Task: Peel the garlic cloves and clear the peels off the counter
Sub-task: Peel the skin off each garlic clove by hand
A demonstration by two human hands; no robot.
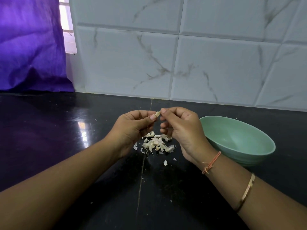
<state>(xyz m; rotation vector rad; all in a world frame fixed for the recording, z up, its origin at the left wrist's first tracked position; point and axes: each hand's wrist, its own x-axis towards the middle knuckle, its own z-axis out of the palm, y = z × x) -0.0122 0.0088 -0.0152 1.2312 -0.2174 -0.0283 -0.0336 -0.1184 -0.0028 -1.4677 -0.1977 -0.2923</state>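
Green bowl (239, 140), black counter (49, 130) (purple curtain (31, 47)).

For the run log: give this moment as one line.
step: peeling | left hand: pinches clove | right hand: pinches clove | peels: piled on counter | bowl: right of peels

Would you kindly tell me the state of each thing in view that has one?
Clove: pinched between both hands, above the counter.
Left hand: pinching the clove.
Right hand: pinching the clove.
Peels: loose pile on the counter.
Bowl: upright, nothing visible inside.
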